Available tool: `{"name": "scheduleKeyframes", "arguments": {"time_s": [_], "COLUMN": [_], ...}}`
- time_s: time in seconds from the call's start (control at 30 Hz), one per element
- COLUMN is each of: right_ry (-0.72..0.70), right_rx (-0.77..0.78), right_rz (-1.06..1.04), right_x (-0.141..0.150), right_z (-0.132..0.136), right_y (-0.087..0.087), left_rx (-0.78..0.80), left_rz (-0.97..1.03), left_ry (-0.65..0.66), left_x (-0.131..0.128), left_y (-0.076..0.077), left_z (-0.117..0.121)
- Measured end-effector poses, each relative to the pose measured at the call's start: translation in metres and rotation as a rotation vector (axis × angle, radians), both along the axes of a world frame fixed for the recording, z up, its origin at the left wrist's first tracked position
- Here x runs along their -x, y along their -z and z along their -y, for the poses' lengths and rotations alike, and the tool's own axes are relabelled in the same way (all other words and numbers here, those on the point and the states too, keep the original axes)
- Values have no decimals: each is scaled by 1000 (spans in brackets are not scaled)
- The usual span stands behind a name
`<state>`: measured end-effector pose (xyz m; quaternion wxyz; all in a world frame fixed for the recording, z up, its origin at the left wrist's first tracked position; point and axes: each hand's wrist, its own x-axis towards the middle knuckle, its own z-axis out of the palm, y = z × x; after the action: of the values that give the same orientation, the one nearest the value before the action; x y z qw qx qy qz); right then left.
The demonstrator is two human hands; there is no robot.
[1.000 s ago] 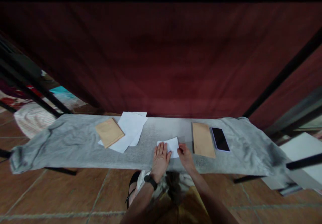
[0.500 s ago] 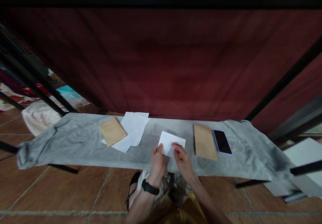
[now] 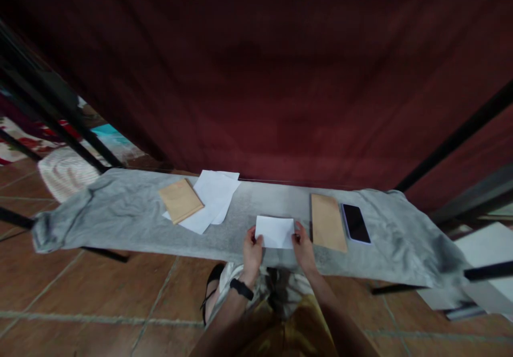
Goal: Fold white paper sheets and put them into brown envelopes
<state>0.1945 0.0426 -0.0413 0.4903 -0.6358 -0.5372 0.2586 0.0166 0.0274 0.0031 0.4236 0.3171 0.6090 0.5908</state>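
A folded sheet of white paper (image 3: 274,232) is held level between my two hands, over the near part of the grey cloth. At its left edge my left hand (image 3: 253,247) pinches it, thumb on top. My right hand (image 3: 302,245) grips the opposite edge the same way. Just right of that hand lies a flat brown envelope (image 3: 327,223). Farther left, loose white sheets (image 3: 216,194) lie overlapping, with a smaller brown envelope (image 3: 181,201) resting on their left side.
Grey cloth (image 3: 120,212) covers the long, narrow surface. A phone (image 3: 356,223) lies beside the right envelope. Dark red fabric (image 3: 256,90) hangs behind, between black metal bars (image 3: 460,132). White boxes (image 3: 489,255) stand at the lower right.
My left hand was flat on the folded paper, pressing it to the cloth. The paper was then lifted and turned, and now both hands hold it by its sides.
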Motion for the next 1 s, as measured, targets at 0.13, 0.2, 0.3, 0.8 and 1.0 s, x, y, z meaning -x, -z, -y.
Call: {"name": "scheduleKeyframes", "arguments": {"time_s": [0.13, 0.2, 0.3, 0.8, 1.0], "right_ry": [-24, -31, -52, -246, -366], "right_rx": [-63, -76, -90, -116, -34], "right_rz": [240, 350, 454, 673, 894], "right_x": [4, 7, 10, 33, 42], "right_z": [-2, -1, 2, -8, -12], "right_y": [-3, -4, -2, -17, -12], "left_rx": [-72, -67, -34, -112, -49], "left_rz": [-522, -719, -973, -1498, -1537], "left_ry": [88, 143, 212, 517, 572], "left_x": [13, 13, 10, -11, -12], "left_y": [8, 7, 4, 18, 26], "left_z": [-2, 0, 7, -7, -6]}}
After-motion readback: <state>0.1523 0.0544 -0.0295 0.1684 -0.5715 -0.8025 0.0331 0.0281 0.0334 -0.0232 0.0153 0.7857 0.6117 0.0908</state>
